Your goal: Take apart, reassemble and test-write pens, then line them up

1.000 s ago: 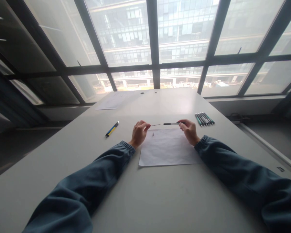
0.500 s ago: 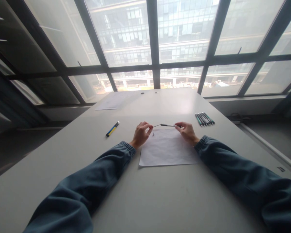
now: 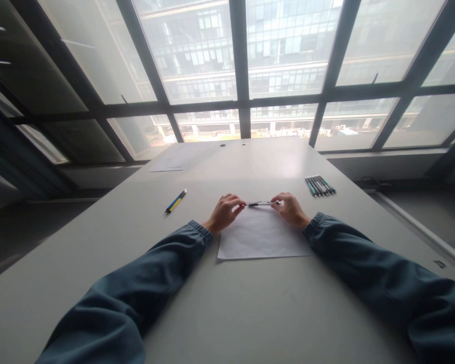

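Over the far edge of a white paper sheet (image 3: 265,235), my right hand (image 3: 291,210) pinches the right end of a pen barrel (image 3: 264,203), pale with a dark grip, lying level. My left hand (image 3: 224,211) is closed at the left end, fingertips together on a thin dark piece that overlaps the barrel's dark part. Whether this thin piece is inside or alongside the barrel cannot be made out. Both hands are just above the paper.
Blue and yellow pens (image 3: 176,202) lie left of my left hand. A row of several pens (image 3: 320,186) sits to the right. Further off are more paper sheets (image 3: 169,161) and a small dark disc (image 3: 222,145) on the white table (image 3: 136,232), before tall windows.
My left hand has moved right, bringing the thin piece over to the barrel. The barrel has come slightly nearer and lower, and the gap between my hands is smaller.
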Available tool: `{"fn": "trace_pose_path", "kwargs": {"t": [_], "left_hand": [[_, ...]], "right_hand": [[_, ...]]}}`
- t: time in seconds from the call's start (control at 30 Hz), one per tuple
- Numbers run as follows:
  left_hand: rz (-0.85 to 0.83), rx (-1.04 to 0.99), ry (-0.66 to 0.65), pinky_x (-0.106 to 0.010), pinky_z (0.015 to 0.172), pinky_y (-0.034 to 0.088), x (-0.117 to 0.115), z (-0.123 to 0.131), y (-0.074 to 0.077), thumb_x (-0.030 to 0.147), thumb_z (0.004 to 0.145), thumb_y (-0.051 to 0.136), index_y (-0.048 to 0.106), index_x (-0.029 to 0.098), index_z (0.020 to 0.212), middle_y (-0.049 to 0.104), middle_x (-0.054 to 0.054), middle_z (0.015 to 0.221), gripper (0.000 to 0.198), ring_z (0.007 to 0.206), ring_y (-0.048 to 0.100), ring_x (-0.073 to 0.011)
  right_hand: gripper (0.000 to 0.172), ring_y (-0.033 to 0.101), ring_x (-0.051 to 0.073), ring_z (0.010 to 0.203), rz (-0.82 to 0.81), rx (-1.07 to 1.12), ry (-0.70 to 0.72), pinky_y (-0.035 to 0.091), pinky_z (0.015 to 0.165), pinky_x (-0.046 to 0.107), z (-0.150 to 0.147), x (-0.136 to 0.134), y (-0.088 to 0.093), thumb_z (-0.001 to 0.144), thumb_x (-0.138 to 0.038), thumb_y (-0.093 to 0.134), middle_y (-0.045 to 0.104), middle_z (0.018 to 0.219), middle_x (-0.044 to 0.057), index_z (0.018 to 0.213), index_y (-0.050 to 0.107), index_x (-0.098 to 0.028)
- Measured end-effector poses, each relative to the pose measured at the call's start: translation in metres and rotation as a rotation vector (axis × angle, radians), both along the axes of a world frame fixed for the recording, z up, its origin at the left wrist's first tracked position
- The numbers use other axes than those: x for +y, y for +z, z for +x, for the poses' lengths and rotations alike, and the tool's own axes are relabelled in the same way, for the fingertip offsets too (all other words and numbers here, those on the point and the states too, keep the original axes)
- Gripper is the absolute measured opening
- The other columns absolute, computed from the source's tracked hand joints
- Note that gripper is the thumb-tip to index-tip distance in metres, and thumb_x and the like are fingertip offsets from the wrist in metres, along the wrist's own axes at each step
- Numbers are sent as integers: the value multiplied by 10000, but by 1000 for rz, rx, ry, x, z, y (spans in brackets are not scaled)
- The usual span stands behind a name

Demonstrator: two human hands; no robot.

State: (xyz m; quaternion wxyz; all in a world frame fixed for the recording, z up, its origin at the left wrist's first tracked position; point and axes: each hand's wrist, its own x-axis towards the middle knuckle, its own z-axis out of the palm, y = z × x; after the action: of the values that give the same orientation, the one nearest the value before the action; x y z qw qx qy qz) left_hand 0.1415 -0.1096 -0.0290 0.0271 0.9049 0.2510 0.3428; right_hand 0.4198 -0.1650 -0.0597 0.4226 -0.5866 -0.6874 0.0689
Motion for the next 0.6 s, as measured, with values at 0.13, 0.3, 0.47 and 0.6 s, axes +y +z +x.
{"fn": "trace_pose_path", "kwargs": {"t": [0.13, 0.3, 0.47, 0.6], "left_hand": [[4, 29, -8, -351, 845, 450, -1, 1, 0, 243, 954, 602, 740, 221, 927, 730, -48, 936, 143, 920, 633, -201], [6, 54, -11, -349, 848, 444, -3, 1, 1, 261, 971, 576, 751, 225, 941, 733, -52, 938, 182, 927, 631, -198], [15, 53, -23, -349, 842, 436, -4, 2, 2, 272, 976, 579, 760, 233, 953, 734, -47, 931, 187, 930, 628, -197], [20, 58, -18, -351, 837, 431, -5, 2, 2, 283, 981, 576, 770, 248, 974, 731, -45, 928, 197, 917, 621, -195]], "right_hand": [[51, 608, 278, 979, -10, -93, 11, 467, 914, 413, 2, 0, -1, 807, -217, 734, 723, 954, 101, 843, 769, -211], [144, 599, 291, 1007, -16, -141, 6, 476, 926, 434, 2, 0, -2, 811, -181, 714, 718, 988, 104, 947, 760, -199], [237, 605, 272, 986, 107, -86, 87, 491, 914, 433, -4, -6, 5, 834, -192, 706, 700, 1000, 83, 1070, 717, -206], [309, 613, 259, 955, 174, -97, 224, 504, 873, 409, -11, -14, 15, 829, -291, 773, 698, 982, 72, 1121, 697, -223]]}}
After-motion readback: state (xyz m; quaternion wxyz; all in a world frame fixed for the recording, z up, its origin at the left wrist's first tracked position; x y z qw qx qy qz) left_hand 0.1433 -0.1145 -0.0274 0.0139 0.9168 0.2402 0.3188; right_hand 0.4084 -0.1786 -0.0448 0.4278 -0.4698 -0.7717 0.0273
